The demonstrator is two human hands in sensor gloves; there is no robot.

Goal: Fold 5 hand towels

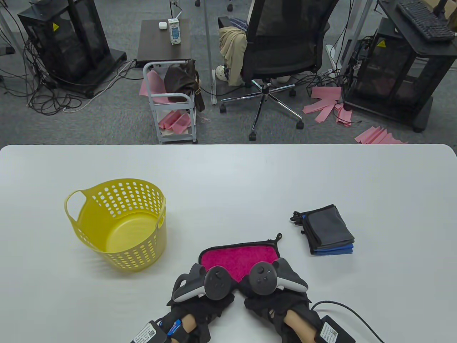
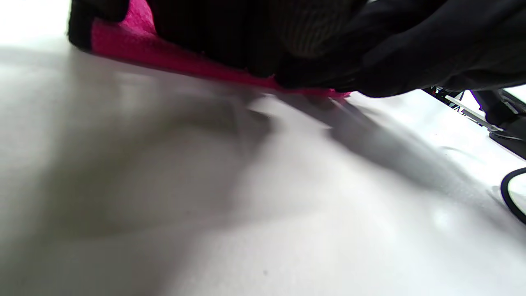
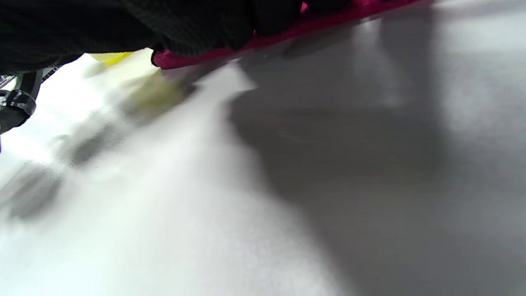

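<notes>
Pressing near edge of pink towel (image 1: 240, 258) at table (image 1: 228, 171) 6 o'clock, left hand (image 1: 200, 286) and right hand (image 1: 276, 286), finger grip indiscernible, folded stack (image 1: 330, 230) at 3 o'clock, yellow basket (image 1: 117, 223) at 9 o'clock.

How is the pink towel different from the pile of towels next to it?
The pink towel is bright pink; the pile of towels is grey and blue. The pink towel is a single one lying flat, while the pile is several folded and stacked. Both hands, the left hand and the right hand, rest on the pink towel; nothing touches the pile. Both sit on the white table.
</notes>
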